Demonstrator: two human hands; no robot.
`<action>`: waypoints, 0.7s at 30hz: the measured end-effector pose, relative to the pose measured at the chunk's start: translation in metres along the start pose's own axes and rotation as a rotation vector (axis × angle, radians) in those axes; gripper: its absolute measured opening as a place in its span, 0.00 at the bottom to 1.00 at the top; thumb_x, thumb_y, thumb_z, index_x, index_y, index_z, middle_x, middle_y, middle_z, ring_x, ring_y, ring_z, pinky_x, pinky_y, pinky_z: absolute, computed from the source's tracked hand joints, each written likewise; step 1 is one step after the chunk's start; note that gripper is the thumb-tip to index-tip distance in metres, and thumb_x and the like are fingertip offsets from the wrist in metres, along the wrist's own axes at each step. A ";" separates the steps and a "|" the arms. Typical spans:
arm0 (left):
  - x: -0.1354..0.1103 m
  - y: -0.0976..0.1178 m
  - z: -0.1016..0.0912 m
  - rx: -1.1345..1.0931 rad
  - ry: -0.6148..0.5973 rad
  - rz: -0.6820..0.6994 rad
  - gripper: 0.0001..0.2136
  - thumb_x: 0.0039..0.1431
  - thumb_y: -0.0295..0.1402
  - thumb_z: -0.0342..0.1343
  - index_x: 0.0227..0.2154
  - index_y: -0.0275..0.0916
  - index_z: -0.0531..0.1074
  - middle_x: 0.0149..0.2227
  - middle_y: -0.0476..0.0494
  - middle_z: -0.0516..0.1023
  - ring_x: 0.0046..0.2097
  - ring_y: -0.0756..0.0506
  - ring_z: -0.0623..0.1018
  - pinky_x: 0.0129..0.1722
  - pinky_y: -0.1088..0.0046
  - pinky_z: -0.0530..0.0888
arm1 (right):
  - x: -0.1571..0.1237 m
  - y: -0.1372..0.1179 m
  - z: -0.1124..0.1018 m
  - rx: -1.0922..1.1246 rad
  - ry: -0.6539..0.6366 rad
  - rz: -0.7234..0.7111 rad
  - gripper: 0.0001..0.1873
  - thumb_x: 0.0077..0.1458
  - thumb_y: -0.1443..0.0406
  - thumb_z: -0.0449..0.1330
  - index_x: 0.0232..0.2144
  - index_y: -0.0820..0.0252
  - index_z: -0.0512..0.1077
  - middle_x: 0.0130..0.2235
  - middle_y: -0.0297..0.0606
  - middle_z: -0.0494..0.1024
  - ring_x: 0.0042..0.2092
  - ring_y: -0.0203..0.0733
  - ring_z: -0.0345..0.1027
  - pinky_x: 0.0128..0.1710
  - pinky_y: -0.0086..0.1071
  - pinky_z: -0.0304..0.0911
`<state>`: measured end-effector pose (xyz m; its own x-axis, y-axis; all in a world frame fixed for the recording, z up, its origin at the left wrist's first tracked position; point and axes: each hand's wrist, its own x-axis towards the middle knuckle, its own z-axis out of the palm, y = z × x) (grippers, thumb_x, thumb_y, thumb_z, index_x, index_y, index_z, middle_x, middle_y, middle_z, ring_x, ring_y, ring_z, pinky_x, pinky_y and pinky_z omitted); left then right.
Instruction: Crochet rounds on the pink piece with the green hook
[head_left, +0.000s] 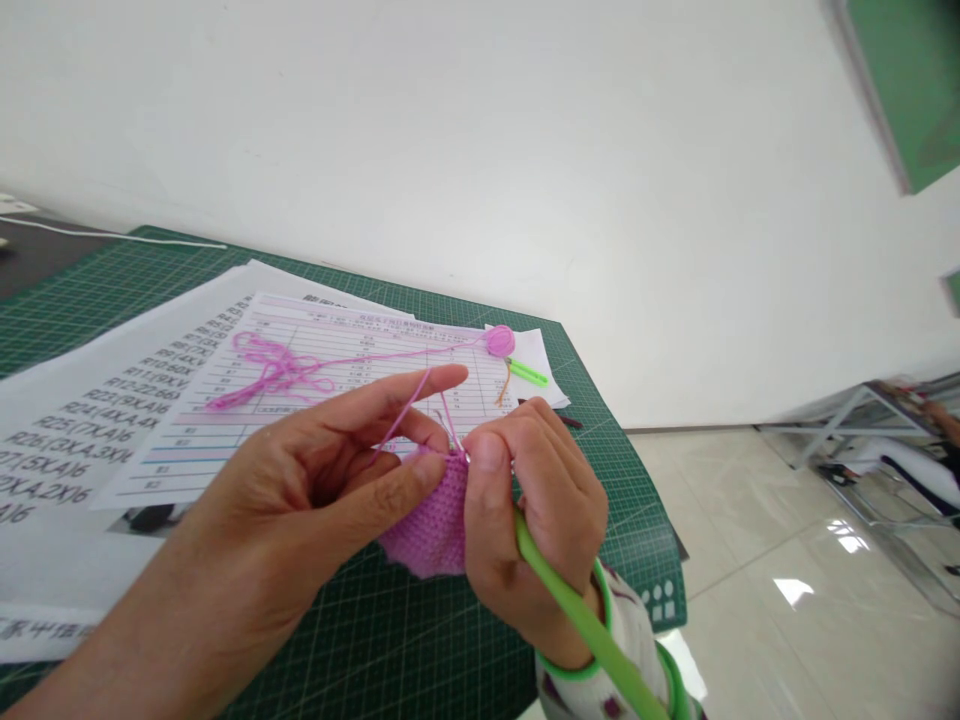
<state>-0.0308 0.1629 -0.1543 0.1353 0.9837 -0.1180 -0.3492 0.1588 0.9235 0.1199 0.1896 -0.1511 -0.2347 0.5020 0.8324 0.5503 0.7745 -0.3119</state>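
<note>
A pink crocheted piece (431, 525) hangs between my two hands over the green mat. My left hand (330, 460) pinches its upper edge between thumb and a finger, while the raised index finger carries a strand of pink yarn (406, 408). In the fist of my right hand (529, 500) is a crochet hook with a green handle (577, 610); the handle slants down to the right. The hook's metal tip meets the yarn at the top edge of the piece, mostly covered by my fingers.
Printed sheets (187, 445) lie on the cutting mat (592, 390). On them are a loose tangle of pink yarn (274, 370), a small pink yarn ball (500, 341) and a bright green clip-like tool (527, 372). A white wall (480, 180) rises behind; a person's leg (892, 455) shows far right.
</note>
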 end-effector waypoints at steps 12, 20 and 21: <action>-0.003 -0.001 0.009 0.099 0.164 0.039 0.24 0.51 0.43 0.68 0.53 0.59 0.72 0.31 0.55 0.79 0.32 0.49 0.76 0.25 0.85 0.70 | -0.009 -0.005 0.007 0.154 0.064 0.152 0.11 0.67 0.63 0.47 0.33 0.58 0.64 0.28 0.31 0.65 0.30 0.33 0.61 0.28 0.30 0.58; -0.002 -0.002 0.002 0.008 0.010 -0.012 0.22 0.56 0.39 0.66 0.54 0.57 0.72 0.26 0.55 0.75 0.30 0.51 0.73 0.25 0.84 0.68 | -0.003 0.005 0.000 0.471 0.046 0.118 0.16 0.67 0.59 0.50 0.33 0.60 0.72 0.28 0.34 0.73 0.29 0.34 0.64 0.28 0.33 0.59; -0.002 -0.002 0.002 -0.007 -0.010 -0.016 0.22 0.56 0.38 0.66 0.54 0.58 0.72 0.26 0.55 0.75 0.29 0.51 0.72 0.25 0.83 0.68 | -0.003 0.006 -0.002 0.483 0.030 0.120 0.17 0.67 0.59 0.50 0.33 0.60 0.73 0.27 0.34 0.73 0.29 0.34 0.65 0.28 0.33 0.59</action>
<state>-0.0287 0.1606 -0.1549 0.1500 0.9802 -0.1292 -0.3539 0.1752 0.9187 0.1250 0.1922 -0.1544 -0.1657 0.5926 0.7883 0.1362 0.8054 -0.5768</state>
